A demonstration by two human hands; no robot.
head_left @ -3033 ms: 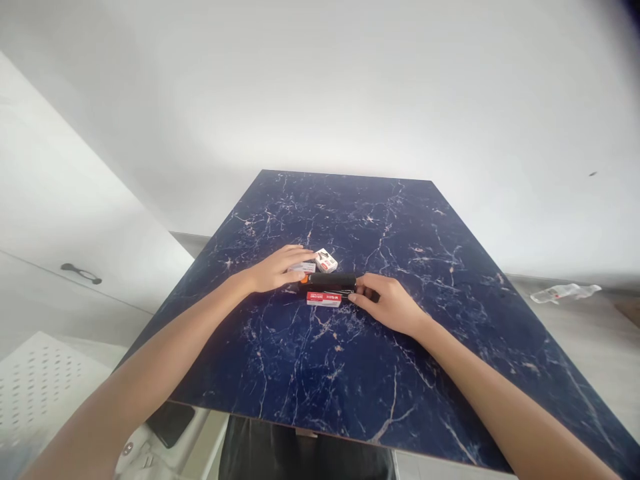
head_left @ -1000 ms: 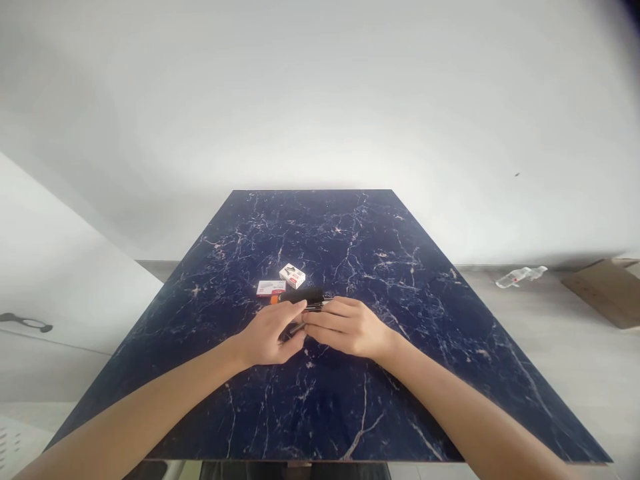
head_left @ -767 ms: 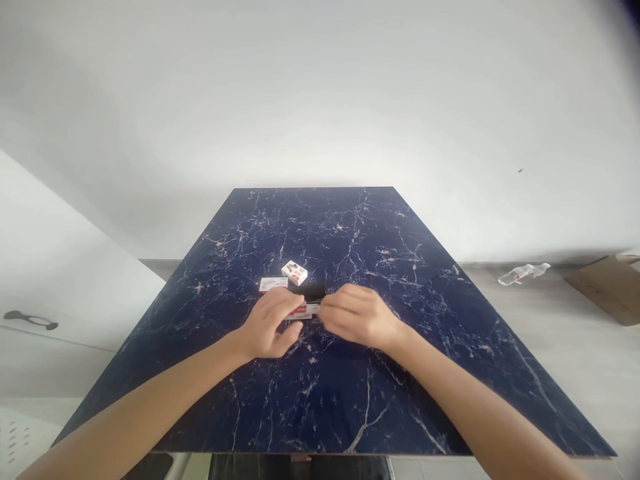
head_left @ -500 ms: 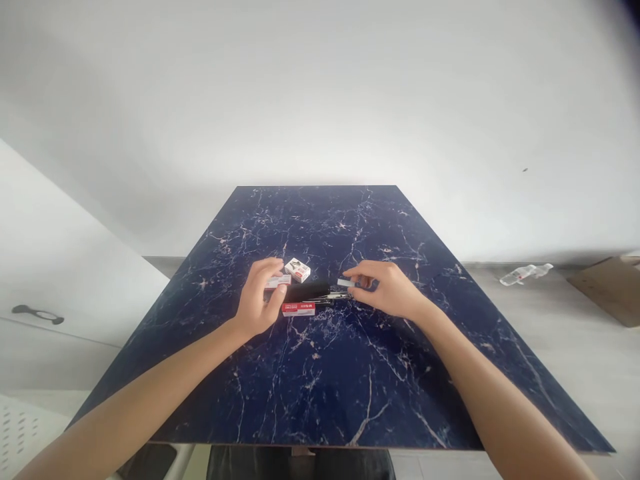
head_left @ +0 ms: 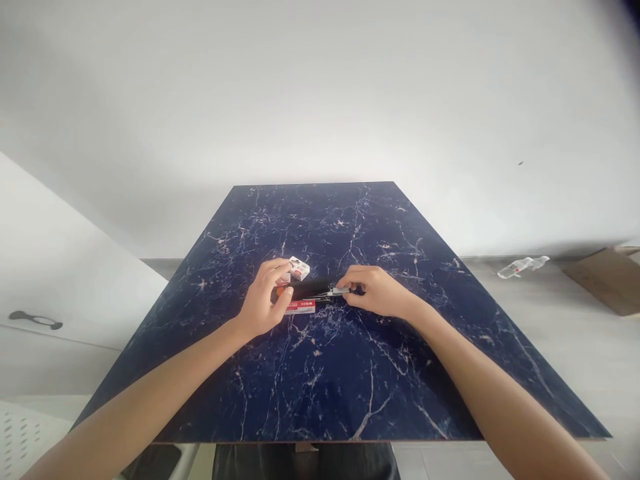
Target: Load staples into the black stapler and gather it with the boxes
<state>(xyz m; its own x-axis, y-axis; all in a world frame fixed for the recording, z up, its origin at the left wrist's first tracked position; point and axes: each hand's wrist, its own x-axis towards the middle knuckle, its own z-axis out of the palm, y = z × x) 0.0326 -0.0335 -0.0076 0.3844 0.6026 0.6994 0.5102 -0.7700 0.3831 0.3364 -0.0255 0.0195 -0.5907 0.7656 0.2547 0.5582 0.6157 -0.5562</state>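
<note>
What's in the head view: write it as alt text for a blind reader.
The right hand pinches a silvery strip at one end of a black stapler on a blue marbled table; the left hand is at the other end. Small boxes lie close by.

left forearm (head_left: 150,385): bare, slants up from lower-left corner toward centre | left hand (head_left: 261,303): just left of and below frame centre, fingers arched, thumb parted from them | right forearm (head_left: 465,363): bare, slants up from lower right | right hand (head_left: 383,291): right of and below centre, fingers bent, thumb and index tips drawn close
</note>
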